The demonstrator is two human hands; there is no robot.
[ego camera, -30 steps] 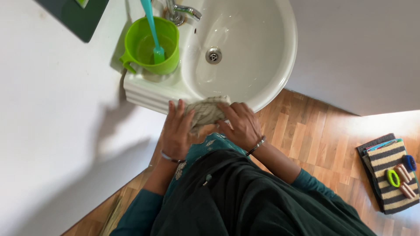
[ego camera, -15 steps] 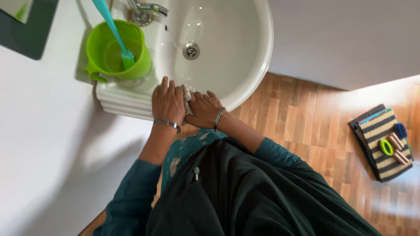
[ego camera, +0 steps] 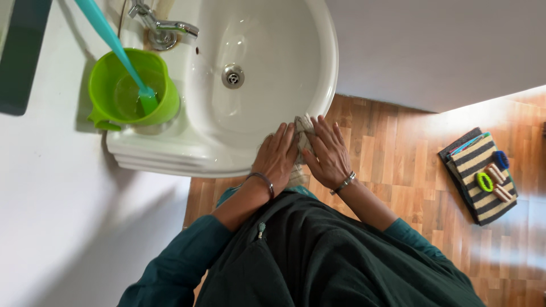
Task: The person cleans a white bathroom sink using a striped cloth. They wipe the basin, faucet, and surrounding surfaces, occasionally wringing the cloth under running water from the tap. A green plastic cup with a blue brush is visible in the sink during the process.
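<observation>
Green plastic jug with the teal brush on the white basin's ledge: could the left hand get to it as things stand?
Probably yes. The left hand presses the pale cloth on the white basin's front rim, and nothing stands between it and the green plastic jug.

The one camera sits on the person's head and looks straight down from close above, taking in the white sink (ego camera: 318, 85) at the top, both hands just under it, and the wooden floor (ego camera: 398, 165) far below.
</observation>
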